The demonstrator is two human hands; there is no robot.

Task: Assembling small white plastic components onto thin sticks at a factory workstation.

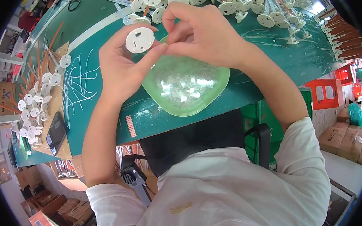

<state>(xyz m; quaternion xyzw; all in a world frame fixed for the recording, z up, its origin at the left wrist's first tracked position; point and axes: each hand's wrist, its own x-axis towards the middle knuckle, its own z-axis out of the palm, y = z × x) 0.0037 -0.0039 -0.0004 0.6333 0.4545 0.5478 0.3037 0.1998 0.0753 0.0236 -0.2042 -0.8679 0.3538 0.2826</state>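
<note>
A white round disc (139, 40) with small slots in its face is held in my left hand (122, 65), fingers wrapped behind it and thumb stretched toward the right. My right hand (205, 35) is closed in a pinch, its fingertips meeting my left thumb tip just right of the disc. Whatever lies in that pinch is too small and hidden to name. Below both hands stands a light green bowl (151, 86) holding many small clear, shiny pieces (185, 88).
Heaps of white disc parts with brown and pale strips lie at the far edge (236, 4) and left (35, 101). White thin wires (79, 80) and a phone (57, 133) are at left. A red-and-white strip (130, 126) lies near the table's front edge. Red bins (323, 96) stand right.
</note>
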